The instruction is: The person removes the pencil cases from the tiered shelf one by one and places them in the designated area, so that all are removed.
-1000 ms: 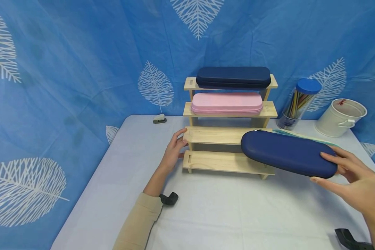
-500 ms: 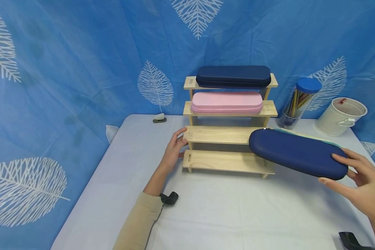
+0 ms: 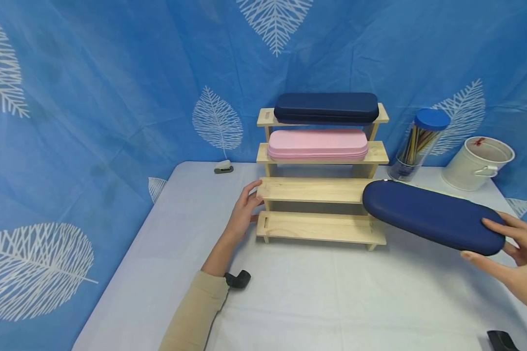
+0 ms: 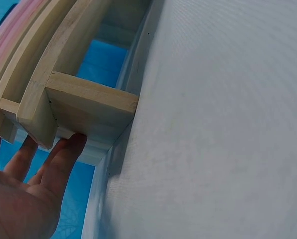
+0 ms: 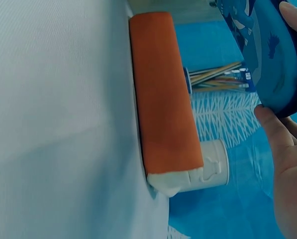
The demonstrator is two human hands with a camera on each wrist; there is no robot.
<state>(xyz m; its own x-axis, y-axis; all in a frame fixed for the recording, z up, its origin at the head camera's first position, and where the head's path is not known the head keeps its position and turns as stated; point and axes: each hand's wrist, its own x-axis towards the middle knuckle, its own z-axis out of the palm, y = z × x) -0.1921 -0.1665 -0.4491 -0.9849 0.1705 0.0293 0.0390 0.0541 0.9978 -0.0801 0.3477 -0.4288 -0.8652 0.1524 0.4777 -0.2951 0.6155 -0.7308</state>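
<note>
My right hand (image 3: 520, 261) grips the right end of a navy blue pencil case (image 3: 435, 214), thumb below and fingers behind. The case hangs tilted above the table, its left end by the right ends of the rack's lower shelves. In the right wrist view, the case's other face (image 5: 267, 55) is lighter blue with a print. My left hand (image 3: 243, 212) touches the left end of the wooden tiered rack (image 3: 307, 189); the left wrist view shows extended fingers at the board ends. A dark navy pencil case (image 3: 327, 108) lies on the top shelf, a pink pencil case (image 3: 317, 145) below it.
Behind the held case stand a blue-lidded clear jar (image 3: 417, 146) of pencils and a cream metal bucket (image 3: 478, 163). A small stapler (image 3: 223, 166) lies left of the rack. The right wrist view shows a long orange object (image 5: 165, 94) on the table.
My right hand has carried the navy blue pencil case to the right, uncovering more of the lower shelves' right ends. My left hand has stayed at the rack.
</note>
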